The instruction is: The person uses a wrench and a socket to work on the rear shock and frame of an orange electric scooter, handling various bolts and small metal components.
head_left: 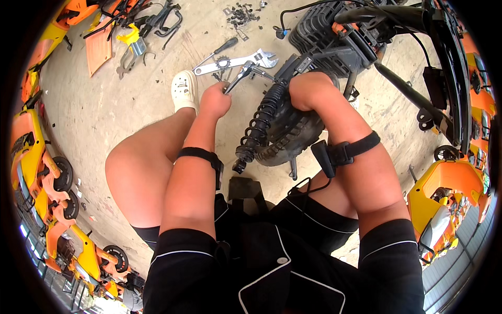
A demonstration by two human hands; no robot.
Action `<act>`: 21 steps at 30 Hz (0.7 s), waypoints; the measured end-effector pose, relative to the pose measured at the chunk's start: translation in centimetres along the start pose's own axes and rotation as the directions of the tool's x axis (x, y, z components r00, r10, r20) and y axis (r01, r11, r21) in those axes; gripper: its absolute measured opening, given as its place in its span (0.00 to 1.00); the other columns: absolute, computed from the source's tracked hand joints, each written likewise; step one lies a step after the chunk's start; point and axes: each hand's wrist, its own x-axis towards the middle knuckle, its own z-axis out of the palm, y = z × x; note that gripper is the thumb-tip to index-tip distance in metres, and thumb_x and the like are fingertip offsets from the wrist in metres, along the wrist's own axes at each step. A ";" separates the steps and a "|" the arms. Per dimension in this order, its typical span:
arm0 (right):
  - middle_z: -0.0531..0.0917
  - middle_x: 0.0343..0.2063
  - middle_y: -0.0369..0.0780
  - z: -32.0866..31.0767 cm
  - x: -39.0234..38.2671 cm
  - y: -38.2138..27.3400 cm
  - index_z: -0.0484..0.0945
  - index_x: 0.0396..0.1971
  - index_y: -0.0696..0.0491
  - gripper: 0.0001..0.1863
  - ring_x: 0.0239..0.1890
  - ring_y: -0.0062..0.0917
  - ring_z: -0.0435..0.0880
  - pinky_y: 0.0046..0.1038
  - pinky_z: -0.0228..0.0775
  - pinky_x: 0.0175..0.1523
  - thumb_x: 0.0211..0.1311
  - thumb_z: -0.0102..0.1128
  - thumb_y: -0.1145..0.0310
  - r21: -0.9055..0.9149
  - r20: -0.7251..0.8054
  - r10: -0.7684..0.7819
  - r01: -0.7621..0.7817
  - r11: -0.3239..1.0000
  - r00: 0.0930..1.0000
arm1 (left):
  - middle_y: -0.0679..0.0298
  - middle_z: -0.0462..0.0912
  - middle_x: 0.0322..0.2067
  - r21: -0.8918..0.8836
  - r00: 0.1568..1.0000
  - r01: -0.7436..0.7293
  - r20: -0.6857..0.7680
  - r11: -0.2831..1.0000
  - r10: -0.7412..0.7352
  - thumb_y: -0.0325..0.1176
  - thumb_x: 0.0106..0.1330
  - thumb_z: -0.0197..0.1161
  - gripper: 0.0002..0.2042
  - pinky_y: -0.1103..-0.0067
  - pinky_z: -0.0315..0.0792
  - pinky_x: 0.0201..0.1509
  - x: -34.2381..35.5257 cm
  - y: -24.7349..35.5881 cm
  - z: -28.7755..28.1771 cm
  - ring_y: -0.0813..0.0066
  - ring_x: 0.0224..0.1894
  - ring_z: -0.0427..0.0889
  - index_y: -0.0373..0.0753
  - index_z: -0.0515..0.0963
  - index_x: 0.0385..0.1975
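Observation:
My left hand (215, 100) is closed around the handle of a shiny ratchet wrench (241, 75). The ratchet's head, with a socket or extension on it, points right toward the upper end of a black coil-spring shock absorber (263, 116). Whether the socket sits on a fastener is too small to tell. The shock slants down beside a black knobby tyre (290, 138). My right hand (308, 90) is curled against the black vehicle frame, right of the shock's upper end; its fingertips and whatever they grip are hidden.
Beyond my left hand lie an adjustable wrench (206, 67), a small toothed ring (223, 62) and a screwdriver (222, 47). Farther off are scattered small fasteners (241, 15) and an orange panel (98, 52). Frame tubes (405, 86) extend rightward. Orange-yellow vehicles (86, 246) line both sides.

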 end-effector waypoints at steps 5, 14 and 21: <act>0.87 0.39 0.45 0.3 0.3 0.2 0.86 0.36 0.55 0.15 0.43 0.40 0.86 0.37 0.78 0.43 0.46 0.59 0.73 0.007 -0.009 -0.012 0.012 1.000 1.000 | 0.53 0.85 0.40 -0.077 0.999 -0.036 0.004 0.996 0.036 0.31 0.61 0.65 0.18 0.71 0.75 0.47 -0.4 0.6 0.5 0.60 0.41 0.84 0.40 0.79 0.51; 0.86 0.40 0.45 0.0 0.1 0.2 0.86 0.37 0.54 0.15 0.43 0.40 0.86 0.36 0.78 0.44 0.47 0.58 0.73 0.001 0.004 -0.003 0.003 1.000 1.000 | 0.59 0.84 0.35 -0.238 0.999 0.021 0.034 0.971 -0.013 0.26 0.60 0.66 0.16 0.76 0.74 0.44 0.9 -1.6 3.1 0.71 0.36 0.81 0.35 0.78 0.48; 0.86 0.40 0.45 -0.2 0.0 0.2 0.86 0.38 0.54 0.16 0.43 0.40 0.86 0.36 0.78 0.44 0.48 0.58 0.73 0.020 0.007 0.000 0.000 1.000 1.000 | 0.62 0.83 0.33 -0.516 0.996 0.094 0.048 0.851 -0.081 0.17 0.57 0.63 0.11 0.79 0.73 0.43 2.7 -1.8 4.7 0.76 0.35 0.79 0.33 0.76 0.40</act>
